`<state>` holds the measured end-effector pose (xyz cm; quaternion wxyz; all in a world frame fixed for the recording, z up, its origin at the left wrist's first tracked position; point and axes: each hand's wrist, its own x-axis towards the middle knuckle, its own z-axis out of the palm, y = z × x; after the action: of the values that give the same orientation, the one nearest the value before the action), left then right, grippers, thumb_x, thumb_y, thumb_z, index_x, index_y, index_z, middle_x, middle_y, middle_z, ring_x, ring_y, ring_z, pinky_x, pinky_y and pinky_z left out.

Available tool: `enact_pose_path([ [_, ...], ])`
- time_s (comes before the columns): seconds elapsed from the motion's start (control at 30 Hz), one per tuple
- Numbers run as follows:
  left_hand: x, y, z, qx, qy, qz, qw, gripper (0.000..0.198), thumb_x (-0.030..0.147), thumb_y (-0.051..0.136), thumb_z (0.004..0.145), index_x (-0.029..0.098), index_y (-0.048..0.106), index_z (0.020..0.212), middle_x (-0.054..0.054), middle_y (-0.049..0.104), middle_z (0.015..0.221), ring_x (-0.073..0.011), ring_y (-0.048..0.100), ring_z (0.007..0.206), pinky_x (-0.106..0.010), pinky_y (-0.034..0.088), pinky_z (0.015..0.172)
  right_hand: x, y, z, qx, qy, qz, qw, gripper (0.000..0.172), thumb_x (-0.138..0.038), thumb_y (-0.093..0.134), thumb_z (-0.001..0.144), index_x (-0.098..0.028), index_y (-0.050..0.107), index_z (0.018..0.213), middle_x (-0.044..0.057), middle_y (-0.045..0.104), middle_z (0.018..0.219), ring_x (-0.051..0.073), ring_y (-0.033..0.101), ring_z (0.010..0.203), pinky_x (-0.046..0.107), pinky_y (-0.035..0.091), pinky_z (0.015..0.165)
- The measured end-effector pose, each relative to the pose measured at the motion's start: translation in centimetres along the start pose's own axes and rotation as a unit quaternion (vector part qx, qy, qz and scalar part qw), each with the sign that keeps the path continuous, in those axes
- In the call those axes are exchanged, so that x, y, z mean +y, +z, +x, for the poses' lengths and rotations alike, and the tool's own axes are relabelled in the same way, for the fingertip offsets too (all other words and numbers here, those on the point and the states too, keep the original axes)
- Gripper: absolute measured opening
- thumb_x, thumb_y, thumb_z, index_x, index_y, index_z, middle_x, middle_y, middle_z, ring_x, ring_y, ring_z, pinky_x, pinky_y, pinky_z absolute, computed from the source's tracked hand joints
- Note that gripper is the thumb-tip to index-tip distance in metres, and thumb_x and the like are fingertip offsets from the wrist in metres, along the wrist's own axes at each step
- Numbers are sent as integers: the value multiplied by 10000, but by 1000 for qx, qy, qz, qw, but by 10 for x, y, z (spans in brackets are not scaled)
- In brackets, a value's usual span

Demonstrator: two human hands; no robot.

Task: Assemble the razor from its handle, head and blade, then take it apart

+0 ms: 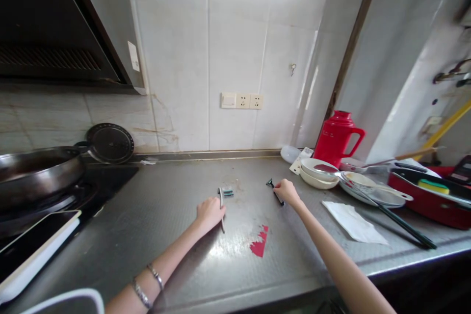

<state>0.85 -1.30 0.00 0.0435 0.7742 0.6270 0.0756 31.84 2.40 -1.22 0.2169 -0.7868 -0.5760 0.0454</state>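
Note:
My left hand [210, 212] rests low over the steel counter, its fingers closed round the middle of a thin grey handle [221, 196] whose two ends stick out. Just beyond it lie two small razor blade heads [228, 193]. On the right, my right hand [287, 191] pinches a black razor [278, 198], whose head points away to the upper left against the counter. A torn red piece [259, 242] lies flat between my forearms, nearer the front edge.
A steel pan [40, 171] sits on the stove at the left, with a white-edged tray [40, 250] in front. Bowls [319, 182], a red thermos [335, 140], a white cloth [353, 223] and a red pot [427, 206] stand or lie at the right.

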Motion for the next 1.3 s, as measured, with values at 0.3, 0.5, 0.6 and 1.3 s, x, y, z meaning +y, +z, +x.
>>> enact_pose_path([
  [0.3, 2, -2, -2, 7, 5, 0, 1000, 294, 290, 406, 812, 170, 667, 872, -119, 681, 908, -226, 633, 873, -291, 446, 709, -19, -8, -13, 27, -18, -12, 999, 185, -168, 537, 711, -123, 713, 748, 151, 696, 819, 221, 644, 832, 223, 428, 664],
  [0.5, 19, -13, -9, 48, 33, -13, 998, 320, 316, 357, 853, 178, 644, 882, -107, 679, 867, -230, 637, 842, -310, 442, 696, -81, 4, -40, -44, -54, 324, 944, 267, -251, 622, 713, -84, 676, 915, 113, 692, 794, 188, 649, 685, 233, 490, 554],
  [0.6, 35, -16, -14, 64, 58, -22, 996, 318, 308, 336, 870, 177, 619, 936, -108, 672, 890, -224, 635, 840, -318, 439, 712, -111, 12, -56, -134, -8, 480, 867, 321, -255, 678, 677, -83, 642, 946, 79, 677, 751, 157, 636, 625, 238, 516, 525],
  [1.3, 6, -1, 33, 110, 128, -107, 980, 327, 317, 509, 789, 154, 541, 1070, -95, 588, 1100, -207, 509, 1068, -301, 364, 906, -3, -44, 0, 35, -9, 126, 991, 207, -249, 558, 693, -118, 717, 681, 42, 630, 528, 149, 601, 574, 177, 403, 508],
])
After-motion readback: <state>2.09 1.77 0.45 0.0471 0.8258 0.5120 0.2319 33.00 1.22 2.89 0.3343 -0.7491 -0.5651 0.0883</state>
